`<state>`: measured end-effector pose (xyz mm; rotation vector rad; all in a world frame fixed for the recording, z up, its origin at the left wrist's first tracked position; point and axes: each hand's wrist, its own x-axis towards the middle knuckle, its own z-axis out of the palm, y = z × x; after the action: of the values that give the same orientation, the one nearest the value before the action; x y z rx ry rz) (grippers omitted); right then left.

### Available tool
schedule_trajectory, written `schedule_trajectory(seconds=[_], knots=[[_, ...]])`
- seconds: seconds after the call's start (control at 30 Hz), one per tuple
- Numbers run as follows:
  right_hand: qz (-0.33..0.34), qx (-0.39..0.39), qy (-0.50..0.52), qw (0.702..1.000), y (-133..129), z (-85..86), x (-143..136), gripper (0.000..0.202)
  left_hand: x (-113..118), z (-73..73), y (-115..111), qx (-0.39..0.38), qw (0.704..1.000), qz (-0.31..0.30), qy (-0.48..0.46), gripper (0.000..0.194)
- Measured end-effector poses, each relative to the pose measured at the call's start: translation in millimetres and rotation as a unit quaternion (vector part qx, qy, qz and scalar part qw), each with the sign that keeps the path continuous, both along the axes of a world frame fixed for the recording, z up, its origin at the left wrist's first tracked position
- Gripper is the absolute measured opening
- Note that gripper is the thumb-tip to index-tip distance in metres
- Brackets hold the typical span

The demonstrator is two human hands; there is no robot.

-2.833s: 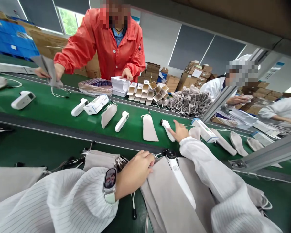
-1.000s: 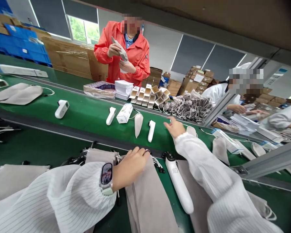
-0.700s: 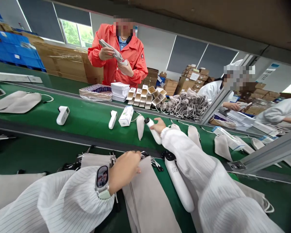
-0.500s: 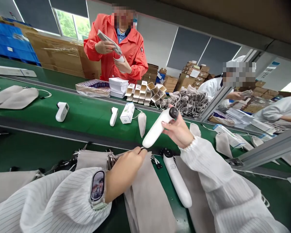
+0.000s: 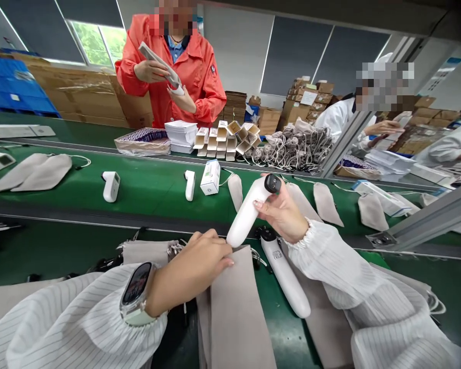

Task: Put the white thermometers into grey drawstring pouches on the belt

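Note:
My right hand (image 5: 282,212) grips a white infrared thermometer (image 5: 249,210) by its black-tipped head, with the handle slanting down to the left. The handle's end is at the mouth of a grey drawstring pouch (image 5: 240,307). At that mouth my left hand (image 5: 205,259) is closed on the pouch's top edge, its fingertips partly hidden. Another white thermometer (image 5: 286,277) lies on the bench just right of the pouch. Further grey pouches (image 5: 326,323) lie beneath my right forearm, and more (image 5: 148,251) are behind my left hand.
A green conveyor belt (image 5: 153,184) crosses ahead, carrying thermometers (image 5: 111,187), a small box (image 5: 210,178) and pouches (image 5: 328,202). Beyond stand open cartons (image 5: 218,141), stacked papers (image 5: 181,134) and a pouch heap (image 5: 292,151). A metal post (image 5: 353,128) rises at right. Co-workers handle items across the belt.
The belt's items have shifted right. The thermometer in my right hand is slightly lower in view, its end closer to the pouch mouth. My left thumb now shows at the pouch's edge.

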<state>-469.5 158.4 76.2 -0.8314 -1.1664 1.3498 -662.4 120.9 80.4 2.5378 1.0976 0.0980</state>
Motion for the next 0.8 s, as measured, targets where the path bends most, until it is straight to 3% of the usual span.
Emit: schedule_trajectory(seconds=[0.13, 0.27, 0.43, 0.5, 0.6, 0.67, 0.7, 0.73, 0.8], knots=[[0.073, -0.048, -0.015, 0.996, -2, 3.6, -1, 0.043, 1, 7.2, 1, -0.040, 0.994, 0.049, -0.093, 0.024], [0.099, -0.042, -0.056, 0.993, -5, 1.4, -6, 0.028, 3, 4.1, 3, 0.006, 0.977, 0.075, -0.201, 0.020], [0.227, -0.034, -0.264, 0.937, -30, -20.2, -32, 0.058, 4, -0.9, 7, 0.075, 0.950, 0.116, -0.281, 0.024], [0.185, 0.037, -0.355, 0.916, -33, -22.3, -32, 0.064, 0, 4.5, 10, 0.075, 0.954, 0.135, -0.258, 0.021], [-0.007, 0.142, -0.407, 0.902, -16, -12.8, -6, 0.058, -9, 20.7, 10, -0.005, 0.976, 0.139, -0.166, 0.029], [-0.133, 0.144, -0.380, 0.904, 0, -4.9, 16, 0.057, -14, 31.9, 6, -0.106, 0.979, 0.108, -0.140, 0.039], [-0.153, 0.133, -0.365, 0.909, 6, -2.5, 23, 0.057, -15, 36.3, 3, -0.146, 0.971, 0.097, -0.161, 0.042], [-0.129, 0.128, -0.354, 0.917, 7, -1.6, 25, 0.055, -16, 39.5, 0, -0.170, 0.959, 0.097, -0.203, 0.042], [0.038, 0.136, -0.335, 0.932, 0, -3.8, 14, 0.050, -14, 42.7, -7, -0.174, 0.930, 0.117, -0.303, 0.040]])
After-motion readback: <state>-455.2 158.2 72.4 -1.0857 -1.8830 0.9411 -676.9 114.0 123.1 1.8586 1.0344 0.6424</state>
